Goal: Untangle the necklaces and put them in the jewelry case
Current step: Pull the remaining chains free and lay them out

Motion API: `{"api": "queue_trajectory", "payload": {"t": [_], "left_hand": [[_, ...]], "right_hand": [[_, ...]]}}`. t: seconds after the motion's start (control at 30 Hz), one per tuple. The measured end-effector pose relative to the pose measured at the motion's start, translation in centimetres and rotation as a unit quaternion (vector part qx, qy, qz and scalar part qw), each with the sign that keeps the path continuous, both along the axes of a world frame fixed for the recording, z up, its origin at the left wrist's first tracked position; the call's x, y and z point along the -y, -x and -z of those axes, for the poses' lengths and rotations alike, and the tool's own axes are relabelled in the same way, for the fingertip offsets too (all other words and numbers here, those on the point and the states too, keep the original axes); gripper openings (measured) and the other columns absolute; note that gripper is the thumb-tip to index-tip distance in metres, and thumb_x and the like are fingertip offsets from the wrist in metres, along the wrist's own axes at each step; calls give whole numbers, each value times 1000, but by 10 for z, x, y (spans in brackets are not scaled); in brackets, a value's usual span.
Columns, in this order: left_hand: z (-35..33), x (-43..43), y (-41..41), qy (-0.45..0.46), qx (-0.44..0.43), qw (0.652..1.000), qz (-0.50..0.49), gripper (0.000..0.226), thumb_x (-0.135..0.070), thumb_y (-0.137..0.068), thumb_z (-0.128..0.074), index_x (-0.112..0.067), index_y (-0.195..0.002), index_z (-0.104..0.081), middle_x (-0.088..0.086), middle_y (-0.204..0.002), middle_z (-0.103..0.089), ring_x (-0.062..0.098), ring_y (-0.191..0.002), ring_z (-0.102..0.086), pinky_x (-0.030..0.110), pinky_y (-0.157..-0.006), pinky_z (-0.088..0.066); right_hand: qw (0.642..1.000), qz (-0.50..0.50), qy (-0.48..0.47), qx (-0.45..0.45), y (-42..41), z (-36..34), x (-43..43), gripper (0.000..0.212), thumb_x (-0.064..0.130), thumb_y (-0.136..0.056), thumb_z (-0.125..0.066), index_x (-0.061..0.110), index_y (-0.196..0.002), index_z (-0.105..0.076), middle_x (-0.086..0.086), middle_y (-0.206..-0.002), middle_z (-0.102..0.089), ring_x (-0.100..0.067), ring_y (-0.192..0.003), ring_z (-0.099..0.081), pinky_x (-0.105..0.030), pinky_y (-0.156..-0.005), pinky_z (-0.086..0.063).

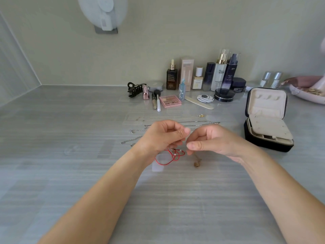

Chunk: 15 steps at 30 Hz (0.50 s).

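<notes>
Two hands work at centre frame over the bench [70, 155]. The left hand [162, 136] has its fingers curled, pinching the beaded knot of one red cord necklace [168, 160], whose loops lie on the bench beneath. The right hand [213, 143] pinches thumb to forefinger on the fine chain of one gold pendant necklace [196, 163], its pendant resting on the bench. Beyond the hands, one gold chain [168, 118] and at least three silver chains [202, 123] lie straightened in rows, partly hidden. One jewelry case [260, 142] stands open at right centre, well apart.
</notes>
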<state>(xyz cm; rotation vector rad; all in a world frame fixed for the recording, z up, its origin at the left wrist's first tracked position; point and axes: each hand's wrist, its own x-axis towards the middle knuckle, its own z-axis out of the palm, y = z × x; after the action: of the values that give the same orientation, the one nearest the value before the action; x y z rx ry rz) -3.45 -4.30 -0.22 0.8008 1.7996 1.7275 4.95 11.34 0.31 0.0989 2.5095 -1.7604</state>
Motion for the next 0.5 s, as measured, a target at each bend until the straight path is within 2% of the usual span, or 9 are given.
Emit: {"api": "queue_trajectory", "payload": {"t": [0.07,0.13,0.23,0.3,0.4,0.5], "left_hand": [[0,-1,-1,9,-13,1000,-8,11,-17,-80,-69,-16,-70,-63,-8,-60,-61,6,-54,-55,18,-57,-46],[1,-2,-1,16,-26,1000,-7,11,-17,-80,-69,-16,-70,-64,-3,-64,-62,6,-54,-55,15,-54,-45],[3,-2,1,23,-34,999,-26,10,-19,-82,-67,-17,-73,-63,-6,-63,-61,4,-52,-54,14,-54,-45],[3,-1,4,23,-27,999,-23,9,-17,-85,-63,-15,-77,-64,-8,-63,-64,2,-51,-55,14,-55,-46],[3,0,4,44,-40,998,11,8,-9,-87,-61,-13,-82,-64,-4,-68,-65,-1,-53,-57,10,-56,-47],[6,0,4,84,-76,993,13,12,-3,-84,-63,-14,-80,-65,-2,-71,-65,-2,-57,-59,15,-64,-51]], "right_hand": [[1000,1,10,-7,2,2,2,39,32,-55,-83,11,-86,-69,-5,-84,-73,-11,-82,-67,-25,-86,-49],[1000,7,24,-14,3,4,6,38,27,-61,-79,6,-90,-67,-4,-81,-72,-16,-77,-66,-24,-81,-50],[999,40,9,-34,3,3,10,16,24,-76,-67,8,-78,-66,2,-54,-61,-14,-56,-51,-24,-71,-47],[995,73,47,-48,3,1,7,11,17,-82,-62,12,-74,-65,2,-56,-58,-9,-47,-42,-26,-67,-52],[981,124,141,-57,2,-6,3,21,11,-88,-55,13,-68,-61,-2,-65,-50,-7,-45,-42,-24,-53,-50],[963,149,213,-71,2,-11,-2,36,6,-90,-48,15,-57,-58,-3,-62,-52,-10,-43,-39,-20,-40,-33]]}}
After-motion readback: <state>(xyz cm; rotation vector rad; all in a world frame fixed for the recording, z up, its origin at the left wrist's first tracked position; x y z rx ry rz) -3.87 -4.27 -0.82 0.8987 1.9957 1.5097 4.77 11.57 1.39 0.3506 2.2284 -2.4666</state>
